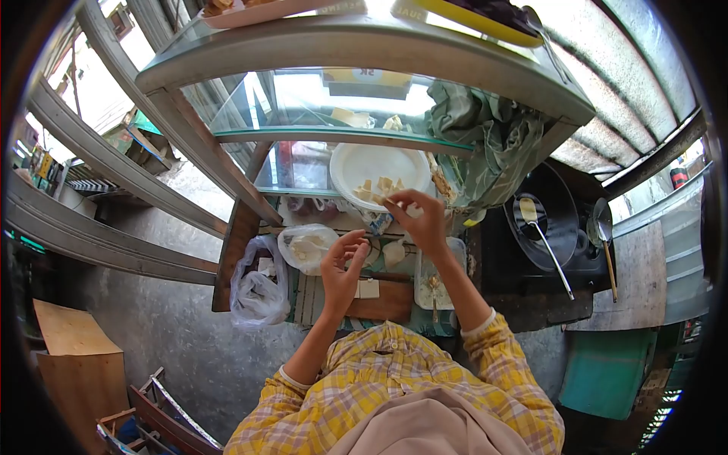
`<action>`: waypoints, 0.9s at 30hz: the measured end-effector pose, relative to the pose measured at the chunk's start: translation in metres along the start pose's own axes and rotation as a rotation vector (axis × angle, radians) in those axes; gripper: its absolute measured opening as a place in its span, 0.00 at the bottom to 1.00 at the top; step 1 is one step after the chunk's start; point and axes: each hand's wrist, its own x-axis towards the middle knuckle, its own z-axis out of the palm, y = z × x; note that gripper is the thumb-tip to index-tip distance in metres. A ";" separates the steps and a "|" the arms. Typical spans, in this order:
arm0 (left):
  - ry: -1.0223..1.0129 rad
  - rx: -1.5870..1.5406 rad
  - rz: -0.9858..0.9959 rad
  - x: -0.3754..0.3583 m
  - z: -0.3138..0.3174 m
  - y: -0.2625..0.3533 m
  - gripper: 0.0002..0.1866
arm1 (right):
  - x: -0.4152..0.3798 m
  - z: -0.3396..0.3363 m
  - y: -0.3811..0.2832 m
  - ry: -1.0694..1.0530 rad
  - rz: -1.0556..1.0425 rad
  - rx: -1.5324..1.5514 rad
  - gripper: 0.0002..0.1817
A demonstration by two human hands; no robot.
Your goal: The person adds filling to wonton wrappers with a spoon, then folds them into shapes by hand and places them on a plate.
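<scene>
At the near rim of a white bowl (379,163) on the glass-sided cabinet, my right hand (422,218) pinches a small pale folded piece (391,203). Several similar pale pieces (373,189) lie in the bowl beside it. My left hand (346,262) hangs over the worktop with its fingers curved and apart, holding nothing. Just left of it is a clear plastic bag (307,248) with whitish contents. A clear container (442,288) with pale filling and a utensil sits beneath my right forearm. Between my arms lie small pale squares (368,289) on a wooden board (390,300).
A black wok (544,220) with a spatula (551,258) rests on the stove at right, a ladle (606,239) beside it. Green cloth (493,152) drapes off the glass shelf (341,136). A plastic bag (260,288) sits at the worktop's left. The cabinet's top frame (364,47) spans above.
</scene>
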 end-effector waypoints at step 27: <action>0.040 0.049 -0.035 -0.010 -0.031 -0.012 0.08 | 0.077 0.050 0.044 -0.437 -0.096 -0.422 0.10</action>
